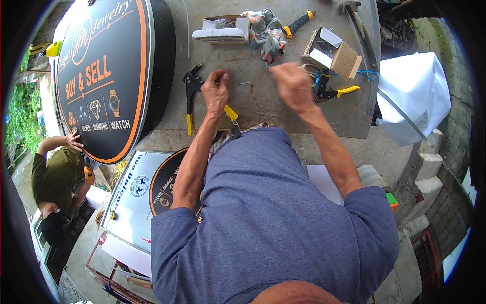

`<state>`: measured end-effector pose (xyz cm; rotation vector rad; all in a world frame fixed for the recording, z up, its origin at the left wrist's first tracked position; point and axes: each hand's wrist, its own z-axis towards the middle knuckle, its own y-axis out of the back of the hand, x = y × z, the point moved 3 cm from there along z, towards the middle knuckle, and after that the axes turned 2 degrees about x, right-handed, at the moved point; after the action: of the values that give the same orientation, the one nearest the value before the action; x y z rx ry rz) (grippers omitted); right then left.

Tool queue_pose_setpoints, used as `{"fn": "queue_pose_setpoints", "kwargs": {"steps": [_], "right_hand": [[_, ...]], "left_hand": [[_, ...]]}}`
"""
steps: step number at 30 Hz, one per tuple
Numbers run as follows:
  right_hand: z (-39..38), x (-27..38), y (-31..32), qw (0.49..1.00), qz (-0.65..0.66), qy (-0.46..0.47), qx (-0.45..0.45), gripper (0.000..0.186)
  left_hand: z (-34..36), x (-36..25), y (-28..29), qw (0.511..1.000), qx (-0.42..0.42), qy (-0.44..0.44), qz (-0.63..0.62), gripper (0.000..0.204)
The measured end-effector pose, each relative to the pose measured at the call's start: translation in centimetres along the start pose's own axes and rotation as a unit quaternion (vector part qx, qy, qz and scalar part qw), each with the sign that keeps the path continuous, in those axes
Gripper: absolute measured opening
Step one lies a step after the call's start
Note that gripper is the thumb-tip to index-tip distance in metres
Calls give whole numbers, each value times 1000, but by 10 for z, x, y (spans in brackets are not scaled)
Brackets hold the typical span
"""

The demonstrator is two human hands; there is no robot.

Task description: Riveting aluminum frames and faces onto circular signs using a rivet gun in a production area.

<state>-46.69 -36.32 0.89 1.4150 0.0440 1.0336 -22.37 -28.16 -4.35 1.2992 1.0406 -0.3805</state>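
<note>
My left hand (215,90) is curled with fingertips pressed together above the metal worktable (248,109), right of a black tool with yellow grips (192,88). My right hand (293,86) is closed, slightly blurred, left of another black-and-yellow tool (347,91) and blue strands (368,74). What either hand holds, if anything, is too small to make out. A thin metal pin (244,82) lies between them. Above are two open boxes of small metal pieces (220,35) (331,53), a crumpled rag (266,33) and a yellow-and-black handled tool (298,24).
A large oval sign (101,66) stands at left, with a co-worker (58,177) in olive beside it holding a yellow tool. A hammer (357,30) lies along the table's right side; white sheeting (412,91) is beyond. Sign panels (131,197) lie behind me at lower left.
</note>
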Motion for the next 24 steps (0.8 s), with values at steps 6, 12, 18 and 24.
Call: {"fn": "queue_pose_setpoints", "kwargs": {"steps": [6, 12, 18, 24], "right_hand": [[-4, 36, -110, 994, -63, 66, 61, 18], [-5, 38, -115, 990, -86, 33, 109, 18], [-2, 20, -95, 605, 687, -388, 106, 17], [-5, 20, -74, 622, 678, -388, 55, 19]], "left_hand": [[7, -8, 18, 960, 26, 134, -243, 21], [-4, 9, 22, 882, 83, 205, -417, 21], [-5, -19, 11, 820, 151, 251, -492, 23], [-1, -31, -20, 901, 181, 172, -354, 26]]}}
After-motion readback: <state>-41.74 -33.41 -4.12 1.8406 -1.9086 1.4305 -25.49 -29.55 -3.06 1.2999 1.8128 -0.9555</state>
